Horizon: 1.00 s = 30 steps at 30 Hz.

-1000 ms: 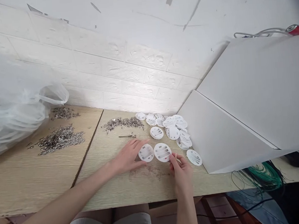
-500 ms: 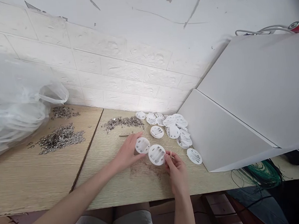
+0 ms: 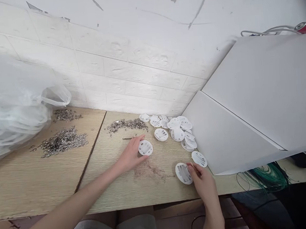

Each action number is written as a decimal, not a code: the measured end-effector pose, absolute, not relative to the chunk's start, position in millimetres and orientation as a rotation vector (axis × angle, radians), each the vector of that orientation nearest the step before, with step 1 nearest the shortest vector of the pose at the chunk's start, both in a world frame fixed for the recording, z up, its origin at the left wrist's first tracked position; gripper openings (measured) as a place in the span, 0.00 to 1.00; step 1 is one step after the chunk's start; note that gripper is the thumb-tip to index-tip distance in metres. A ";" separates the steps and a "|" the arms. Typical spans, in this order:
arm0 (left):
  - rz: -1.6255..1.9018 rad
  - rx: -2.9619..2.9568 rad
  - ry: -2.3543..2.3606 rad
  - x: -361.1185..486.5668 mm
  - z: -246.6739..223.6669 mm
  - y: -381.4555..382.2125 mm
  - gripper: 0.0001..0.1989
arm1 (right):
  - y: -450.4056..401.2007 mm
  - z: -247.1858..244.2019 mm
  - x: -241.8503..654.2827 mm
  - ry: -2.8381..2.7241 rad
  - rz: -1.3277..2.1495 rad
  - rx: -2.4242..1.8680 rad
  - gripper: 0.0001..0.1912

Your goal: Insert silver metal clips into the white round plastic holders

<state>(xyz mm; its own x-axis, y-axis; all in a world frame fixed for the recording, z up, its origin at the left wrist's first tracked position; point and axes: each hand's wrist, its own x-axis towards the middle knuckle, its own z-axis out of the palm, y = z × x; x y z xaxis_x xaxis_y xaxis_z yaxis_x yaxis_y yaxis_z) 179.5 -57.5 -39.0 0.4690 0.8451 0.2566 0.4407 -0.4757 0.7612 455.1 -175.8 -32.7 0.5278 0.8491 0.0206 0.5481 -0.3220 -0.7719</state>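
My left hand [image 3: 133, 153] has its thumb and fingers around the edge of a round white battery holder [image 3: 145, 148] at the middle of the table. My right hand [image 3: 202, 180], farther right and nearer the front edge, pinches another round white battery holder [image 3: 183, 173] by its right rim, tilted, with long slots facing up. Close behind the left fingertips lies a thin metal tool [image 3: 127, 138]. A single slotted battery holder [image 3: 161, 134] rests beyond the hands, and one more battery holder [image 3: 199, 159] is just past my right hand.
A pile of white battery holders [image 3: 177, 134] reaches toward the white box panel [image 3: 238, 136] at right. Small metal pieces [image 3: 127, 124] form heaps, with another metal heap [image 3: 64, 141] beyond the table seam. A plastic bag [image 3: 16, 113] stands left; green wires [image 3: 270, 178] lie right.
My right hand has moved right and toward the front edge with its battery holder, away from the one in my left hand. My left hand has stayed nearly in place.
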 end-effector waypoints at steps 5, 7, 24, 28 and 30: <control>0.838 2.106 1.076 180.0 -39.5 -58.2 0.36 | -189.3 -36.1 454.0 -1.238 0.313 -2.074 0.30; 0.838 2.104 1.077 179.9 -39.4 -58.2 0.35 | -193.1 -35.1 445.6 -1.339 0.280 -2.058 0.28; 0.846 2.109 1.041 179.2 -38.0 -57.4 0.35 | -108.3 7.8 407.2 -1.633 0.280 -1.759 0.25; 0.829 2.106 1.044 178.8 -36.6 -57.7 0.34 | -57.0 7.2 403.6 -1.731 0.165 -1.730 0.22; 0.825 2.109 1.051 179.1 -35.3 -58.2 0.35 | -40.6 1.7 402.2 -1.824 0.095 -1.746 0.19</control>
